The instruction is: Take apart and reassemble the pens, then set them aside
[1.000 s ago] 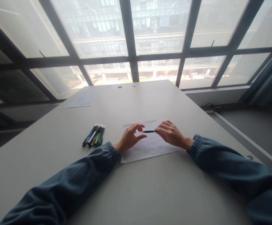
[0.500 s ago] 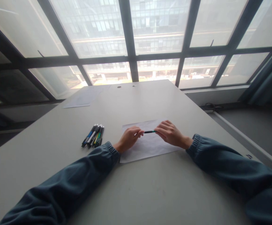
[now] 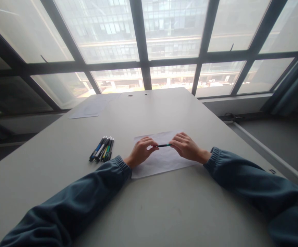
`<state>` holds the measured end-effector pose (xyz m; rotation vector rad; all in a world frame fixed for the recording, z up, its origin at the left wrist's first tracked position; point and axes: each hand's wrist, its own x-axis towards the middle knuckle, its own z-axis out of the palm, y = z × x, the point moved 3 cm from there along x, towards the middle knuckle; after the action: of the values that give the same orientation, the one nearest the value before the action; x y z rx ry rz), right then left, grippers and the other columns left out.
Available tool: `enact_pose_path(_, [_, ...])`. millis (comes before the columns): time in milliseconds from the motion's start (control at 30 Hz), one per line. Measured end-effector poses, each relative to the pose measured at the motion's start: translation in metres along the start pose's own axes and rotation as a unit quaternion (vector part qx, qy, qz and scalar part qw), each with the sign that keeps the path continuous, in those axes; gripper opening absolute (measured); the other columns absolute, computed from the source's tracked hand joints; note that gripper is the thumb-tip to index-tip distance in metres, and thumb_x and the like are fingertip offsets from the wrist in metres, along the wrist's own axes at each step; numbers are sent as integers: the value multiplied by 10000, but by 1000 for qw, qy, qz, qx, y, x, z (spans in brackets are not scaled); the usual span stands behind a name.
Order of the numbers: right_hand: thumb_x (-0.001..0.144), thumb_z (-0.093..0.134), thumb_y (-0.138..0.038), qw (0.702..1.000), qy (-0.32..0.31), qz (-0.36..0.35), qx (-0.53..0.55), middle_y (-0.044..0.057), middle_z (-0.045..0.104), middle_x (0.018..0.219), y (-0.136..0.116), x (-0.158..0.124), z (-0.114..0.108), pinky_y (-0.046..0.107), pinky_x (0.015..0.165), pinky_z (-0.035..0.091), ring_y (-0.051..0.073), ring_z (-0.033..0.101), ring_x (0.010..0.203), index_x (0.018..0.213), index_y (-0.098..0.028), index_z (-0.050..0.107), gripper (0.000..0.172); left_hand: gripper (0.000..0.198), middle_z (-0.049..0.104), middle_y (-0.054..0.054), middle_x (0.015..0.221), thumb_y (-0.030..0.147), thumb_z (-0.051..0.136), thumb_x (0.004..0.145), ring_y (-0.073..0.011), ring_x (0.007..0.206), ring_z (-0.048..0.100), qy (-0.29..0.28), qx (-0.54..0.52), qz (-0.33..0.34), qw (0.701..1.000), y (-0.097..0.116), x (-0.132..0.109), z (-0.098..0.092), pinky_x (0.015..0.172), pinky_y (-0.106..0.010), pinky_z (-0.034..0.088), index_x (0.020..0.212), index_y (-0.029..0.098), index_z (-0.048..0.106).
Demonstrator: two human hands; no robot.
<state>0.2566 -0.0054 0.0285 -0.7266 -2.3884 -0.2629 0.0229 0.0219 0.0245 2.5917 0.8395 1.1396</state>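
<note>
Left hand (image 3: pixel 140 151) and right hand (image 3: pixel 186 147) each pinch one end of the green-black pen (image 3: pixel 163 145), grips closed on it just above the paper sheet (image 3: pixel 164 163) on the counter (image 3: pixel 164 206) — looks light, stiff, smooth-barrelled, probably slippery — best held mid-barrel.

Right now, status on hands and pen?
Copy: left hand, right hand each shut on an end of the green pen. Pen above the paper sheet. Leftward, spare pens lie apart.
</note>
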Motion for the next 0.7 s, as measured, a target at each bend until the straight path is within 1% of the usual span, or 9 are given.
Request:
enact_pose_path(233, [1019, 487, -219, 1000, 1, 4, 4, 59, 627, 826, 0, 1, 0, 346, 796, 380, 195, 523, 805, 972, -184, 631, 155, 112, 694, -35, 807, 313, 706, 898, -178, 797, 621, 1, 10, -1, 1000, 1, 0, -1, 761, -324, 513, 862, 207, 703])
enact_pose_path(333, [1021, 490, -226, 1000, 7, 4, 4, 59, 634, 832, 0, 1, -2, 346, 790, 384, 195, 529, 808, 973, -185, 630, 154, 144, 690, -37, 823, 351, 697, 904, -177, 801, 626, 1, 4, -10, 1000, 2, 1, -2, 774, -329, 516, 886, 207, 696])
enact_pose_path(467, [1021, 494, -227, 1000, 16, 7, 4, 63, 651, 856, 0, 1, -4, 352, 793, 389, 195, 542, 825, 981, -186, 629, 147, 216, 699, -52, 879, 412, 676, 912, -182, 835, 633, 4, -1, -26, 1000, 4, 2, -3, 779, -325, 517, 970, 205, 700])
enact_pose_path(600, [1022, 496, -232, 1000, 15, -1, 4, 59, 656, 851, 0, 1, -4, 349, 792, 391, 192, 546, 822, 994, -185, 632, 146, 236, 693, -46, 826, 379, 590, 972, -171, 795, 619, -16, 1, -25, 1000, 3, 3, -1, 770, -317, 502, 885, 197, 714])
enact_pose_path(700, [1025, 492, -234, 1000, 17, -6, 5, 53, 653, 834, 0, 2, -3, 343, 794, 393, 187, 545, 806, 1003, -185, 635, 153, 216, 698, -45, 809, 359, 607, 965, -172, 795, 618, -9, -5, -4, 1000, 2, 2, -1, 768, -314, 499, 880, 198, 724])
